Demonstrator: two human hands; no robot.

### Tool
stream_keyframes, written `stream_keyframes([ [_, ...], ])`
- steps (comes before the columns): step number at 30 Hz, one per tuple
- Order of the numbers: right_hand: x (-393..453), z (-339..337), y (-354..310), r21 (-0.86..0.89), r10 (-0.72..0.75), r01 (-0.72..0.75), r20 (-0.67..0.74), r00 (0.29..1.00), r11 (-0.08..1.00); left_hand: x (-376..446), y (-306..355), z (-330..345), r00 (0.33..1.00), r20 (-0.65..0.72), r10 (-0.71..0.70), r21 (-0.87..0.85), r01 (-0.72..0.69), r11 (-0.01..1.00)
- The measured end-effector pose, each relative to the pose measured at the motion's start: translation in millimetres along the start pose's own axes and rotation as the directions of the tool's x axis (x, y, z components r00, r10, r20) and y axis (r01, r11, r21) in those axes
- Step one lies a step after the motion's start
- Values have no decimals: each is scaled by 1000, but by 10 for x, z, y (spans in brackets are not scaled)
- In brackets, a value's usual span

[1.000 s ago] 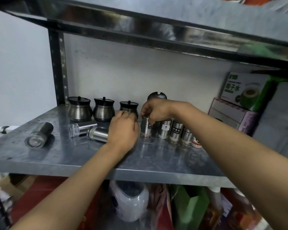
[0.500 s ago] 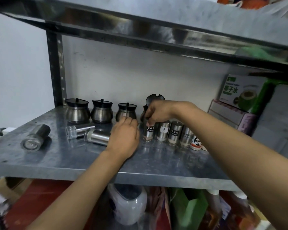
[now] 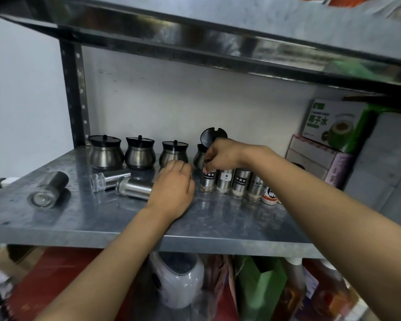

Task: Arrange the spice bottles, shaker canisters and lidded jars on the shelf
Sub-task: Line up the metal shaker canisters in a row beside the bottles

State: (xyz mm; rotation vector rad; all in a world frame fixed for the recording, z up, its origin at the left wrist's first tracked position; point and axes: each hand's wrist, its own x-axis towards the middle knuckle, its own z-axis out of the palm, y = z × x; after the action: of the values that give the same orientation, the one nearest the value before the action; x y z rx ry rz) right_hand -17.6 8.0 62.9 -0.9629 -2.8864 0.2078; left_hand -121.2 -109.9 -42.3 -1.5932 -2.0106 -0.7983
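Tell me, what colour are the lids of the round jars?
Black, on steel-grey bodies; the head view shows it best on the left jar lid.

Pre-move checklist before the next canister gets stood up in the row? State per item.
1. Right hand grips the top of the leftmost bottle in the row: ok.
2. That bottle upright on the shelf, beside the next bottle: ok.
3. Left hand on the lying shaker: its fingers are hidden, so grip cannot tell.
4. Loose items upright: not ok; the shaker, the clear-capped bottle and the dark canister lie on their sides.
5. Jar lids shut: not ok; three lidded jars are closed, the fourth jar's lid stands open.
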Motion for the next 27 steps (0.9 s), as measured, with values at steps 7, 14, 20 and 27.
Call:
stream_keyframes([
  [7, -67, 23, -30, 34, -43, 45, -66, 997, 998, -82, -2, -221, 1000, -16, 26, 77, -24, 997],
  [14, -152, 193, -433, 202, -209, 266, -264, 942, 943, -325, -496, -716, 1000, 5, 5, 114, -6, 994],
  [20, -175, 581, -846, 252, -251, 268, -100, 963, 930, -623, -836, -917, 998, 48, -47, 160, 39, 986],
  [27, -110, 798, -932, 90, -256, 269, -139, 957, 959, -789, -932, -856, 991, 75, -113, 101, 105, 989],
])
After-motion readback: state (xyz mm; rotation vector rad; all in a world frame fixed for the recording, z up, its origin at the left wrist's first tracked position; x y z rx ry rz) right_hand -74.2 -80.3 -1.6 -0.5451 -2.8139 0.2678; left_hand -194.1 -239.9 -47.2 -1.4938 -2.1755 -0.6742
